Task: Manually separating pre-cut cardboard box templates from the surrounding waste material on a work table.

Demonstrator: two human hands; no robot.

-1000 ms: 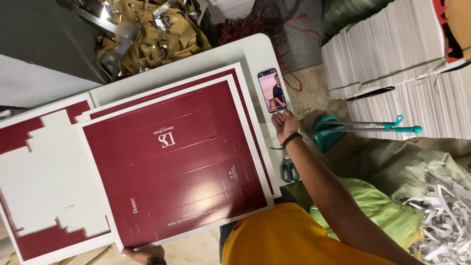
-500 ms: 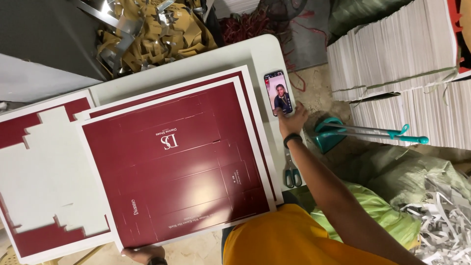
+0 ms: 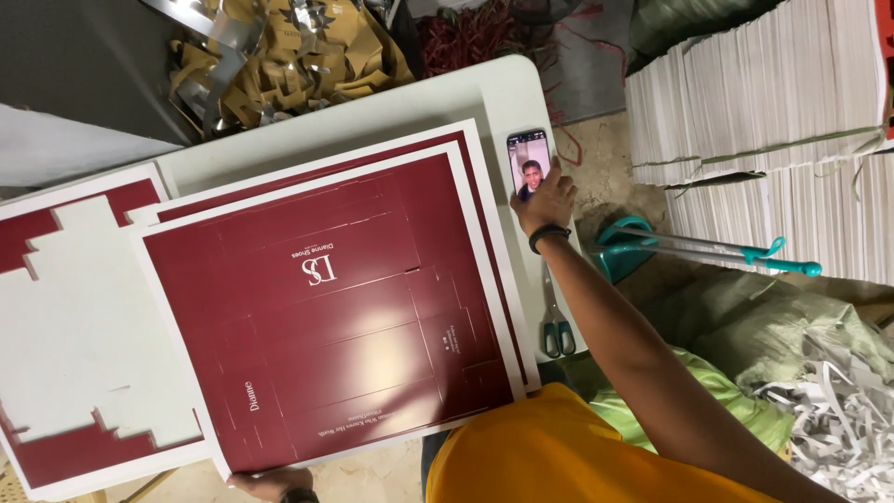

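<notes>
While the left hand (image 3: 272, 483) still grips the maroon sheet (image 3: 326, 307), the right hand (image 3: 545, 197) has settled loosely curled fingers on the phone (image 3: 527, 160)

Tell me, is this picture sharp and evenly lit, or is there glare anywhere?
Head view: mostly sharp and evenly lit; a soft pale sheen lies across the glossy maroon sheet; the phone screen by the right hand glows bright; the left hand is cut by the bottom edge; the table bows slightly, suggesting a wide lens.

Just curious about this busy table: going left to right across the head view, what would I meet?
Punched-out maroon sheet → maroon printed cardboard sheet → smartphone under the right hand → teal-handled tool → stacked white sheets.
</notes>
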